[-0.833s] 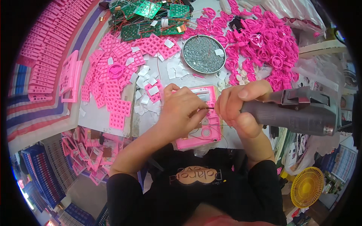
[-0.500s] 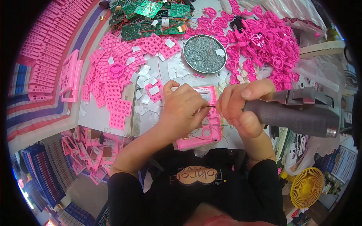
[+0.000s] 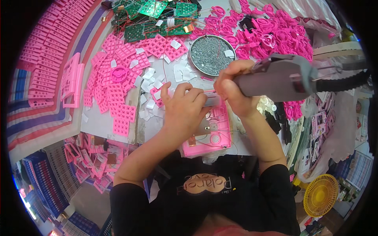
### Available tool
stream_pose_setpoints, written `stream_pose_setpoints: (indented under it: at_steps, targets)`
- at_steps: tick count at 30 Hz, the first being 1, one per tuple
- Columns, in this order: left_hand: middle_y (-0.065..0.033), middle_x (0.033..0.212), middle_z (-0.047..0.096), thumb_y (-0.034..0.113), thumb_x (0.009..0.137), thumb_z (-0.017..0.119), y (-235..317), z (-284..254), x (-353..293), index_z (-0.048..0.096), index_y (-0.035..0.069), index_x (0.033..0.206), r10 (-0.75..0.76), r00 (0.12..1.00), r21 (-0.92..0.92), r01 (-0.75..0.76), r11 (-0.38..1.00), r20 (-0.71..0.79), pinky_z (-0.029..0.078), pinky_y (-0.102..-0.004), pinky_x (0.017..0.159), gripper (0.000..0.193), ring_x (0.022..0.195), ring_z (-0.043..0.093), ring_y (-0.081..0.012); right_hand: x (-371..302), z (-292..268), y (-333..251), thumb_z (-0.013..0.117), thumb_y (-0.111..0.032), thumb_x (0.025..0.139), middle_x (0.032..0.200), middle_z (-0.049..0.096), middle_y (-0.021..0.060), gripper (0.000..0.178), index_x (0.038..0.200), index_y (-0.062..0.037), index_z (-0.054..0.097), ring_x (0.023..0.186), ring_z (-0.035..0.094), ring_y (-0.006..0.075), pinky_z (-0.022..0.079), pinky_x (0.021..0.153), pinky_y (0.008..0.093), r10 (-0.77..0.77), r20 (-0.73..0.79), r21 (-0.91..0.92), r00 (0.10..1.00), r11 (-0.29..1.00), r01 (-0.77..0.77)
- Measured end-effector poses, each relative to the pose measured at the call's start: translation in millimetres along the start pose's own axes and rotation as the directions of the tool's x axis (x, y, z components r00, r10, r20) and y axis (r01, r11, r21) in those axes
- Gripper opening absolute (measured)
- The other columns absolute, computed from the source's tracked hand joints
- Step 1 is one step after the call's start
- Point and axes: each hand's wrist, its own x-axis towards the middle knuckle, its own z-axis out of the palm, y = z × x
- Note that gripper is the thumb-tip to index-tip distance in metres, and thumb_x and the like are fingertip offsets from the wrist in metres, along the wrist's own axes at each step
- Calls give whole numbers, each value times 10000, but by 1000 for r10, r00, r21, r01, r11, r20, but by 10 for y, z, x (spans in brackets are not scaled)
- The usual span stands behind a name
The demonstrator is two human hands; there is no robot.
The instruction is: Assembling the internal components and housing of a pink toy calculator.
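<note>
A pink plastic casing (image 3: 220, 135) lies open-side up on the table in front of me, with thin wires and small parts inside. My left hand (image 3: 185, 108) is over its left side, fingers apart, fingertips at the casing's upper part; what lies under them is partly hidden. My right hand (image 3: 238, 84) is wrapped round a grey electric screwdriver (image 3: 275, 80) with a black cord. The tool lies nearly level above the casing's far right corner, its front end toward my left fingers. Its tip is hard to make out.
A round metal dish of small screws (image 3: 212, 55) stands beyond the casing. Pink keypads (image 3: 122, 98) and white paper pieces (image 3: 147, 84) lie left, green circuit boards (image 3: 153, 23) at the back. Pink ring-shaped parts (image 3: 271, 37) are heaped at the far right. A yellow basket (image 3: 321, 194) stands lower right.
My right hand has moved up and slightly left with the screwdriver, which has turned over so its cord now shows. My left fingers have come out of a pinch and spread apart.
</note>
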Motion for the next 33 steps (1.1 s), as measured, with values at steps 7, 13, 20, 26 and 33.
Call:
stream_pose_setpoints:
  at_steps: [7,13,20,26,33]
  targets:
    - [-1,1007,620,229,734,807,-15,28,35,663,123,1023,29,999,-53,-30,998,-28,304,-585,1031,339,1071,573,-233,-3,22,72,663,-5,865,860,595,68,191,1013,-48,550,723,569,152,470,649,299,-114,141,-297,983,943,152]
    - [-139,1131,644,158,769,770,-177,10,188,623,48,1138,88,987,-367,-34,930,133,444,-510,980,412,1074,601,-358,228,-118,-93,759,-105,833,972,620,59,411,1197,-23,587,845,581,135,477,731,291,414,253,72,874,893,-443]
    - [-158,1341,522,25,777,682,-464,-1530,-679,511,-19,1344,-238,946,-401,310,862,218,389,-406,1112,594,1290,505,-282,370,-1801,-324,703,-217,922,1016,738,79,350,1236,-68,662,980,704,192,559,800,335,243,-154,-702,958,655,-279]
    - [-230,1354,545,160,829,714,-678,-2384,-1901,512,-11,1389,-577,767,322,491,809,280,456,-458,1013,619,1235,537,-397,60,-2044,-39,715,-293,837,893,701,99,266,1019,-103,681,865,693,303,542,711,451,312,-138,-989,940,0,-145]
    - [-149,978,698,35,816,763,-363,-1420,-1231,654,10,1173,-421,878,-261,472,842,228,533,-343,775,375,859,688,-249,-96,-1672,-319,696,-266,871,830,709,124,205,997,-105,708,716,697,298,537,635,412,250,-180,-962,951,160,-224]
